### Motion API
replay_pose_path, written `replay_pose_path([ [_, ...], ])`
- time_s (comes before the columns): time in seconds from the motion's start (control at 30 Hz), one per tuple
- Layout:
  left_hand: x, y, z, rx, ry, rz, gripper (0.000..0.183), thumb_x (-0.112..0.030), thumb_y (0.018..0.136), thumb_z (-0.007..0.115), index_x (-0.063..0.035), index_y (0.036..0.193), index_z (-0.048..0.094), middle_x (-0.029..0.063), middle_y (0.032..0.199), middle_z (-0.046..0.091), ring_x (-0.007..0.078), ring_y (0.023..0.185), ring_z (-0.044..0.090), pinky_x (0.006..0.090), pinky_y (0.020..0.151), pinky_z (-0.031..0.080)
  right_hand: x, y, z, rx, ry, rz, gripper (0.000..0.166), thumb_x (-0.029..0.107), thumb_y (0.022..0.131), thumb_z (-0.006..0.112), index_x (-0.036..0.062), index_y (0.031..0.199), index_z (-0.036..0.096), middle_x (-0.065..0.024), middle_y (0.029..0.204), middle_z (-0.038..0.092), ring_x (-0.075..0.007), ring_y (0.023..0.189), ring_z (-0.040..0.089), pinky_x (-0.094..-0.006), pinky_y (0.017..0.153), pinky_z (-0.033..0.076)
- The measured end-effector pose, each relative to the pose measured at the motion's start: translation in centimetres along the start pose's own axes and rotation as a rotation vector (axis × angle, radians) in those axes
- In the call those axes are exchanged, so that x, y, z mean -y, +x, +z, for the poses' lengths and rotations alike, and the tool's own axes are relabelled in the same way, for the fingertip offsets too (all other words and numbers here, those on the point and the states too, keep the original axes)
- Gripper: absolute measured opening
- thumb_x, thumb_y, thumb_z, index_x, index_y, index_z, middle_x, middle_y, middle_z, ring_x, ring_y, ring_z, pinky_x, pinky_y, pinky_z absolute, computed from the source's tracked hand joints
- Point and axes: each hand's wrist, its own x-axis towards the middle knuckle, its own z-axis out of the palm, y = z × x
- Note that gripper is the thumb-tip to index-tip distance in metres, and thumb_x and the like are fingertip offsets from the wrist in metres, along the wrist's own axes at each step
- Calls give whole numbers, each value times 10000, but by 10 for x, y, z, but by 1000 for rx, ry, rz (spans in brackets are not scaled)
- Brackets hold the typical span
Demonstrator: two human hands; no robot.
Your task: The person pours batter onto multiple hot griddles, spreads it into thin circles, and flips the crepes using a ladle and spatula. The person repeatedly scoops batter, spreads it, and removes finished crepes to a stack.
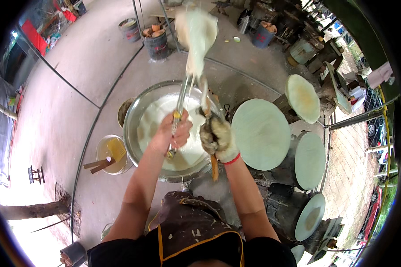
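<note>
My bare left hand grips a shiny rod-like handle above a wide metal basin. White liquid batter lies in the basin. My right hand, in a stained glove with a red cuff, is closed around a wooden stick at the basin's right side. Beyond both hands, a blurred, pale, dough-like mass stretches out from the tools' far ends. Whether it is batter or a thin sheet I cannot tell. The tools' far ends are partly covered by it.
Several round white-topped griddles stand on the right, the nearest a large disc beside the basin. A white bucket on the left holds a yellow scraper and wooden handles. Dark buckets stand on the floor ahead. A black hose crosses the floor.
</note>
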Motion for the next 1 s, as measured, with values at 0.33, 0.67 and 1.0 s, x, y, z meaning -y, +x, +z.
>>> replay_pose_path([
  [0.33, 44, -33, 40, -310, 808, -212, 72, -50, 841, 439, -100, 835, 387, -23, 545, 350, 49, 383, 318, 204, 317, 244, -5, -118, -39, -393, -127, -273, 268, 209, 930, 476, 42, 1135, 517, -35, 693, 534, -84, 466, 429, -211, 381, 348],
  [0.67, 322, -76, 153, 75, -130, -1154, 261, -133, 924, 404, -109, 666, 369, -36, 532, 321, 17, 368, 298, 164, 315, 275, -162, -453, -218, -1103, -1284, -222, 376, 344, 868, 475, 221, 1221, 519, -173, 870, 613, -368, 804, 590, -442, 686, 465],
  [1.0, 641, -172, 266, 394, 565, -1705, 275, -93, 894, 463, -130, 640, 364, -55, 518, 301, 30, 368, 268, 191, 304, 221, -379, -782, -195, -1493, -491, 47, 414, 348, 866, 478, 180, 1244, 508, -178, 989, 623, -361, 925, 583, -395, 787, 460],
])
